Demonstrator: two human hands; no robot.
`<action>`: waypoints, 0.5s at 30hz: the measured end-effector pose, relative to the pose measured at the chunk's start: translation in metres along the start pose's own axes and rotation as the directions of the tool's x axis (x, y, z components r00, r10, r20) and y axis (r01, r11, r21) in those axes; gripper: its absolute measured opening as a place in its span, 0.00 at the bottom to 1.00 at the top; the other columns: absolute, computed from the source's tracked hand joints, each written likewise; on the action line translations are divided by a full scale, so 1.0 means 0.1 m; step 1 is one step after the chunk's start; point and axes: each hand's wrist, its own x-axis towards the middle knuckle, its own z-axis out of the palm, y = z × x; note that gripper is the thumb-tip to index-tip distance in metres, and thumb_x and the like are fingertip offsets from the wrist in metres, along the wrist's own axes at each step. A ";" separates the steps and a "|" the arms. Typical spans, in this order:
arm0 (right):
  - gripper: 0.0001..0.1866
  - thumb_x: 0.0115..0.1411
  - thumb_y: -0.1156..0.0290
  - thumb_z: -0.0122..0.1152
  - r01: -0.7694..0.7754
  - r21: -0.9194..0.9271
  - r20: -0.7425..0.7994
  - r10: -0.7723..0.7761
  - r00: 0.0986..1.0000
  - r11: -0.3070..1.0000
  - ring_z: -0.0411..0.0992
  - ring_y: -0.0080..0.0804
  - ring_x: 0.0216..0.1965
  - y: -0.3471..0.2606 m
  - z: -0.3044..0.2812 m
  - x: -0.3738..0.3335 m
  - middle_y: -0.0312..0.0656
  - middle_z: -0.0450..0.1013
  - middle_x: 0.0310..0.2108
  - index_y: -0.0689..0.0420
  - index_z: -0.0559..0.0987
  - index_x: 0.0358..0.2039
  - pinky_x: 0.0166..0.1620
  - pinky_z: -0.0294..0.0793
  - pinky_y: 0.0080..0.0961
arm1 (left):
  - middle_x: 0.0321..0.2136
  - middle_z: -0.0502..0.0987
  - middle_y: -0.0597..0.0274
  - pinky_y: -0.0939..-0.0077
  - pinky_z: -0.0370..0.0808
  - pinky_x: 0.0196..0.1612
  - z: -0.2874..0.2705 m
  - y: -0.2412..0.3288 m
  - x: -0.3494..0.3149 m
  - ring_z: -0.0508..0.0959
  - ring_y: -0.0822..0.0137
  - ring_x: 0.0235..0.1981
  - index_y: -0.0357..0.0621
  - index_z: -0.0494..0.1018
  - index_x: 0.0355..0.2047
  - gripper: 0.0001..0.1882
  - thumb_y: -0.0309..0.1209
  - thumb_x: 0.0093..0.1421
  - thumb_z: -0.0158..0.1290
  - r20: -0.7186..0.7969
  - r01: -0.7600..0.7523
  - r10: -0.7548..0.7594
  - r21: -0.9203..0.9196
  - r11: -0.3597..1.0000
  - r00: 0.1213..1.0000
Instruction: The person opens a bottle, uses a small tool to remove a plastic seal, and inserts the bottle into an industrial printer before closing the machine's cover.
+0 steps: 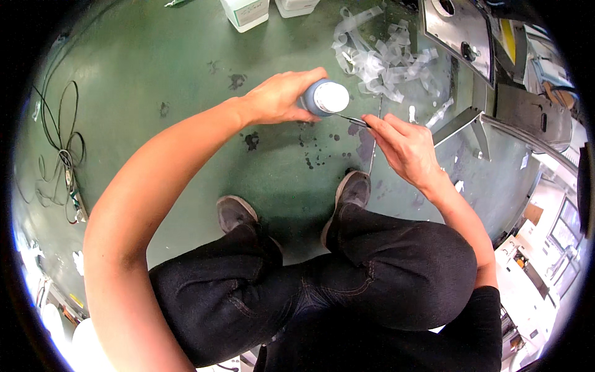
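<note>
My left hand [282,99] is wrapped round a grey-blue bottle [308,99] with a round white cap [331,97], held above the floor in front of my knees. The cap faces up toward me. In my right hand [406,146], pinched between thumb and fingers, is a slim dark pointed tool [354,121]; its exact kind is too small to tell. Its tip meets the lower right edge of the cap, or lies very close to it. My fingers hide the rest of the tool, and the left hand covers part of the bottle.
On the green floor [192,99] are dark wet-looking spots. Crumpled clear plastic strips [387,56] lie beyond my right hand. White containers [248,13] stand at the far side. Metal machine parts [462,37] edge the right; a black cable [65,152] coils at the left.
</note>
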 end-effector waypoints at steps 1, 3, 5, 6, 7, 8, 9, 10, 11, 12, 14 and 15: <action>0.20 0.65 0.77 0.71 0.007 -0.010 -0.010 -0.007 1.000 1.000 0.73 0.43 0.25 -0.01 0.01 0.00 0.41 0.71 0.28 0.52 0.83 0.58 0.28 0.73 0.40 | 0.49 0.84 0.47 0.48 0.79 0.56 0.01 0.00 0.00 0.83 0.39 0.54 0.45 0.70 0.57 0.33 0.35 0.57 0.76 -0.010 0.002 -0.001 0.018 1.000 1.000; 0.20 0.65 0.74 0.71 0.009 -0.055 0.005 -0.008 1.000 0.998 0.76 0.43 0.25 -0.04 0.00 0.01 0.41 0.72 0.29 0.52 0.83 0.57 0.28 0.75 0.40 | 0.48 0.85 0.46 0.47 0.80 0.54 0.02 0.00 0.00 0.83 0.37 0.53 0.46 0.69 0.56 0.33 0.37 0.57 0.76 -0.023 0.001 0.000 0.041 0.999 1.000; 0.18 0.66 0.71 0.70 0.002 -0.127 0.055 0.005 0.998 0.992 0.81 0.43 0.28 -0.07 -0.03 0.03 0.40 0.75 0.33 0.51 0.82 0.56 0.29 0.80 0.41 | 0.48 0.85 0.46 0.45 0.80 0.52 0.02 0.00 0.00 0.83 0.36 0.52 0.46 0.69 0.56 0.33 0.37 0.56 0.76 -0.030 -0.003 0.005 0.052 0.999 1.000; 0.18 0.67 0.70 0.70 0.002 -0.141 0.066 0.008 0.998 0.990 0.81 0.43 0.28 -0.08 -0.03 0.03 0.40 0.75 0.34 0.51 0.82 0.57 0.29 0.80 0.41 | 0.47 0.85 0.45 0.45 0.81 0.52 0.02 0.00 0.00 0.83 0.36 0.52 0.46 0.69 0.56 0.33 0.37 0.56 0.76 -0.028 0.001 0.000 0.052 0.999 1.000; 0.19 0.67 0.70 0.70 0.002 -0.156 0.077 0.010 0.997 0.988 0.81 0.43 0.28 -0.09 -0.03 0.04 0.40 0.76 0.34 0.51 0.81 0.57 0.29 0.80 0.40 | 0.47 0.85 0.45 0.45 0.81 0.52 0.02 -0.01 0.00 0.83 0.35 0.51 0.46 0.69 0.56 0.34 0.37 0.56 0.76 -0.027 0.006 -0.005 0.053 0.999 1.000; 0.19 0.67 0.70 0.69 0.002 -0.170 0.088 0.013 0.996 0.985 0.81 0.43 0.29 -0.10 -0.03 0.04 0.40 0.76 0.34 0.51 0.81 0.58 0.29 0.80 0.40 | 0.47 0.86 0.45 0.45 0.81 0.52 0.02 -0.01 0.00 0.83 0.35 0.51 0.46 0.68 0.56 0.34 0.37 0.56 0.76 -0.026 0.011 -0.010 0.053 0.999 1.000; 0.19 0.67 0.70 0.69 0.012 -0.179 0.092 0.005 0.996 0.984 0.81 0.43 0.28 -0.11 -0.04 0.04 0.40 0.76 0.34 0.51 0.81 0.58 0.29 0.81 0.40 | 0.47 0.86 0.45 0.45 0.81 0.52 0.02 -0.02 -0.01 0.83 0.35 0.51 0.46 0.68 0.55 0.34 0.37 0.56 0.76 -0.029 0.007 -0.006 0.050 0.999 1.000; 0.20 0.67 0.70 0.69 0.022 -0.189 0.097 -0.003 0.995 0.982 0.81 0.42 0.28 -0.13 -0.06 0.05 0.40 0.75 0.34 0.52 0.81 0.58 0.28 0.81 0.39 | 0.47 0.86 0.45 0.45 0.81 0.51 0.02 -0.03 -0.01 0.83 0.35 0.51 0.46 0.68 0.55 0.34 0.37 0.56 0.77 -0.032 0.004 -0.003 0.048 0.999 0.999; 0.20 0.66 0.70 0.69 0.032 -0.198 0.101 -0.012 0.995 0.980 0.81 0.42 0.28 -0.15 -0.07 0.06 0.40 0.75 0.34 0.52 0.80 0.59 0.28 0.81 0.39 | 0.47 0.86 0.45 0.45 0.81 0.51 0.03 -0.03 -0.01 0.83 0.35 0.51 0.46 0.68 0.55 0.34 0.37 0.56 0.77 -0.036 0.001 0.001 0.046 0.999 0.999; 0.21 0.66 0.70 0.69 0.042 -0.215 0.112 -0.018 0.994 0.976 0.81 0.42 0.28 -0.16 -0.09 0.06 0.40 0.75 0.34 0.53 0.80 0.59 0.28 0.81 0.39 | 0.47 0.85 0.44 0.45 0.81 0.51 0.03 -0.02 -0.01 0.83 0.35 0.51 0.46 0.68 0.55 0.34 0.37 0.56 0.77 -0.034 0.009 -0.007 0.054 0.998 0.999; 0.22 0.65 0.71 0.68 0.062 -0.248 0.135 -0.029 0.990 0.967 0.81 0.42 0.27 -0.18 -0.11 0.05 0.40 0.75 0.34 0.55 0.80 0.60 0.28 0.81 0.38 | 0.46 0.85 0.44 0.45 0.81 0.50 0.02 0.01 0.00 0.83 0.34 0.51 0.45 0.67 0.55 0.34 0.37 0.56 0.77 -0.031 0.024 -0.022 0.072 0.997 0.999; 0.23 0.64 0.72 0.67 0.076 -0.267 0.157 -0.034 0.987 0.961 0.81 0.42 0.27 -0.19 -0.13 0.05 0.40 0.75 0.34 0.56 0.80 0.60 0.28 0.82 0.38 | 0.46 0.85 0.44 0.45 0.81 0.50 0.02 0.02 -0.01 0.83 0.34 0.51 0.45 0.67 0.55 0.34 0.37 0.56 0.77 -0.035 0.024 -0.021 0.086 0.996 0.999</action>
